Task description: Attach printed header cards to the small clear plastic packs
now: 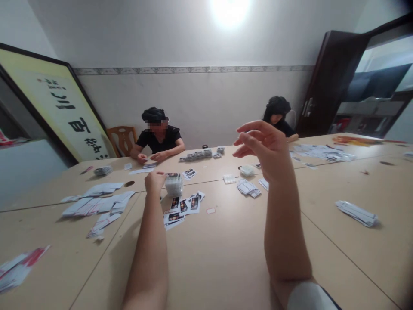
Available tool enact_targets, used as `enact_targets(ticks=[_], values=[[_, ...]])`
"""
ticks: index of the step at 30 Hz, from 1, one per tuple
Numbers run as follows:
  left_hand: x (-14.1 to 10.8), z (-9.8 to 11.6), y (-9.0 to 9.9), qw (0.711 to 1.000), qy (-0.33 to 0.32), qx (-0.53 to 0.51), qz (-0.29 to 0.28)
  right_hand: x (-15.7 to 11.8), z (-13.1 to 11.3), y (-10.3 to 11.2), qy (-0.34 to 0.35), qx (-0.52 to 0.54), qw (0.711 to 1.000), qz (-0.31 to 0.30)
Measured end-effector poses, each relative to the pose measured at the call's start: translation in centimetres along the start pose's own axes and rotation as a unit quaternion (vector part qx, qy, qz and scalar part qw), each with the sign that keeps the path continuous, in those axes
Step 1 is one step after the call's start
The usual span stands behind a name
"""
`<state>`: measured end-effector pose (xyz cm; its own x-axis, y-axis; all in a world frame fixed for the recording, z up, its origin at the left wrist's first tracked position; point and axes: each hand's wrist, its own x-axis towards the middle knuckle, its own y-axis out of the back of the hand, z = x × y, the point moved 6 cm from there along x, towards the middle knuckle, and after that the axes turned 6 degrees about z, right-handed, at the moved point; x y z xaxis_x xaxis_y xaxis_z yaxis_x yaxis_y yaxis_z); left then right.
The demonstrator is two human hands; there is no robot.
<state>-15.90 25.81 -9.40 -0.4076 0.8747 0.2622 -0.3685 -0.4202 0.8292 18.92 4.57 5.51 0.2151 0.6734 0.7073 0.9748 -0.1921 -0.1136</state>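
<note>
**Left fingers (159,175) at the clear stack (174,187), right fingers (254,125) up with nothing in them**

Biggest first. Table (219,267): pale wood tone, visible seams, takes up most of the lower view. Framed calligraphy (66,97) leans on the left, dark door (334,77) stands on the right. Two people sit across from me, both in black: one on the left (159,140) with both hands at the table edge, one on the right (284,125), partly behind my raised hand.

My forearms both reach forward over the table. Left fingers are bunched close together, at the upper left corner of the clear stack; can't tell if they pinch the top card or only touch it. Right fingers are loosely curled, thumb a little apart, held above the table, well apart from the stack.

White papers (97,204) spread left of my left forearm. More sheets (322,151) lie far right, and a bundle of folded white strips (356,213) sits alone nearer me on that side. Clear stack is mid-table, dark printed card on top. Loose printed cards (194,203) overlap just in front of it, dark-faced with white borders. Row of small stacks (195,155) runs behind, near the far edge. White cards (248,188) are left of my right forearm, clear tray (229,179) just beyond them. Smallest: red-edged label (211,211), flat beside the printed cards.
</note>
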Motion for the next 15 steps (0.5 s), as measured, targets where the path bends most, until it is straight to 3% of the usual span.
enact_targets(ticks=[4,8,12,15], values=[[0.0,0.1,-0.4,1.0,0.009,-0.003,0.0,-0.8,-1.7,0.9,0.024,-0.014,0.999,0.017],[0.0,0.5,-0.7,1.0,0.0,-0.011,0.01,-1.1,-1.4,-0.3,0.025,-0.025,0.999,-0.005],[0.0,0.8,-0.7,0.999,-0.024,-0.037,0.016,-1.6,3.9,-2.9,-0.006,-0.118,0.992,-0.044],[0.1,1.0,0.4,0.995,-0.038,-0.071,0.053,-3.9,10.6,-5.1,-0.051,-0.282,0.95,-0.124]])
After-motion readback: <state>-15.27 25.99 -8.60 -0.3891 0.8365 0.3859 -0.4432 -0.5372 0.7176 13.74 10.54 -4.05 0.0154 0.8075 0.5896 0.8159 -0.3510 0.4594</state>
